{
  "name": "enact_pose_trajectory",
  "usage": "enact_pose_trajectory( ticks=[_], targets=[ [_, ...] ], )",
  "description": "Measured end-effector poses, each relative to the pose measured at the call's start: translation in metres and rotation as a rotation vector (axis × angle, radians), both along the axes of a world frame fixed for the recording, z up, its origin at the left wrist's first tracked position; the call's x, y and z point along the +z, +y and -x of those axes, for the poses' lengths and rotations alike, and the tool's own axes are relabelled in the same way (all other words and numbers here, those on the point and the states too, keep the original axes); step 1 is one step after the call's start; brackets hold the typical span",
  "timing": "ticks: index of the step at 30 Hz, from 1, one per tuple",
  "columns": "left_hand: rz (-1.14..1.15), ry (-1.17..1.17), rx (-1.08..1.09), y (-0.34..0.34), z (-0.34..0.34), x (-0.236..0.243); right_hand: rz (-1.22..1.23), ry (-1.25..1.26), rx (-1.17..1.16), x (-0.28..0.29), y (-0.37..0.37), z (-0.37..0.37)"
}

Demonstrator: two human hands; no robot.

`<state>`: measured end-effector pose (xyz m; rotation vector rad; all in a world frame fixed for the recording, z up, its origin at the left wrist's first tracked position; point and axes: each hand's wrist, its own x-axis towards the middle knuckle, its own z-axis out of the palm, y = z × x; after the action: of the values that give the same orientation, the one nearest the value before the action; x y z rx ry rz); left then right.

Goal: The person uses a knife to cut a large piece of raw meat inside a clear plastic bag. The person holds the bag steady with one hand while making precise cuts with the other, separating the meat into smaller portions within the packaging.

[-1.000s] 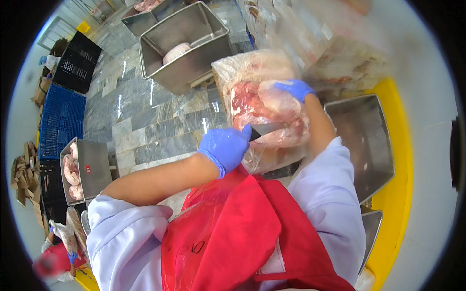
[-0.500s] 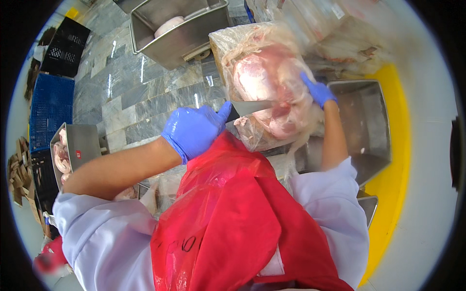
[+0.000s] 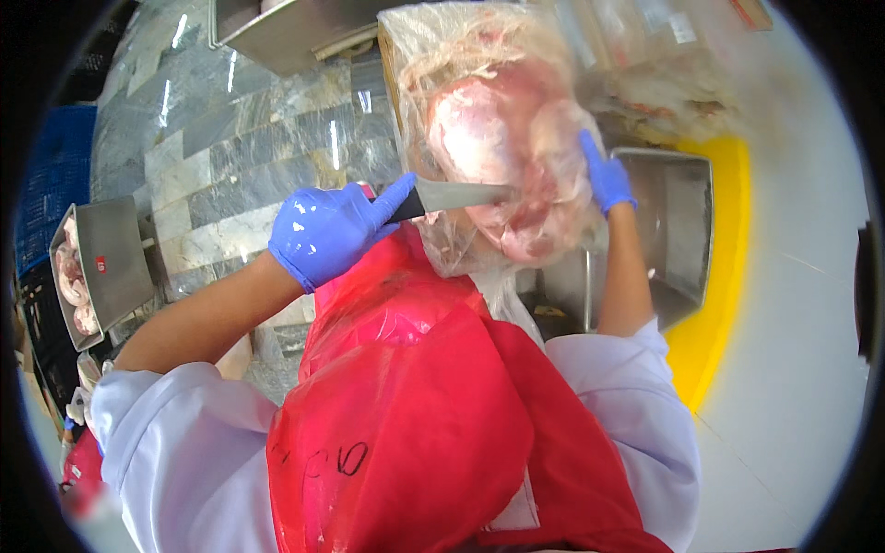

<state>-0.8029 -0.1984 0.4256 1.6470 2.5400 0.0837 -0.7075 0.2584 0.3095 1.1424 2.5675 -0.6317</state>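
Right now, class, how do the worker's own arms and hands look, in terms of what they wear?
The left hand and right hand wear matching blue-violet gloves, close-fitting, ending around the wrists. Pale shiny spots mark the left one. The forearms are bare; loose, whitish sleeves cover the arms above. No cables show.

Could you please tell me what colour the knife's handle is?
The knife's handle is black, best seen in head view.

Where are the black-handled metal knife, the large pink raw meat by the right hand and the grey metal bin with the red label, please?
Black-handled metal knife (image 3: pixel 456 194), head view: on the blade.
Large pink raw meat (image 3: pixel 514 147), head view: upper surface.
Grey metal bin (image 3: pixel 123 265), head view: side wall.
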Motion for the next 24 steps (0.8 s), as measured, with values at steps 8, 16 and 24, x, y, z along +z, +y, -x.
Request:
enact_pose_trajectory(
  ticks=[8, 16, 24],
  targets=[
    [-0.198, -0.132, 0.031, -0.022, 0.003, -0.092, 0.041, -0.039, -0.063, 0.011, 0.010, 0.000],
    [-0.311, -0.197, 0.059, -0.026, -0.004, -0.175, 0.094, 0.030, -0.102, 0.006, 0.020, -0.009],
    [-0.273, -0.185, 0.188, -0.007, -0.016, -0.155, 0.299, 0.154, -0.331, -0.026, 0.063, -0.026]
  ],
)
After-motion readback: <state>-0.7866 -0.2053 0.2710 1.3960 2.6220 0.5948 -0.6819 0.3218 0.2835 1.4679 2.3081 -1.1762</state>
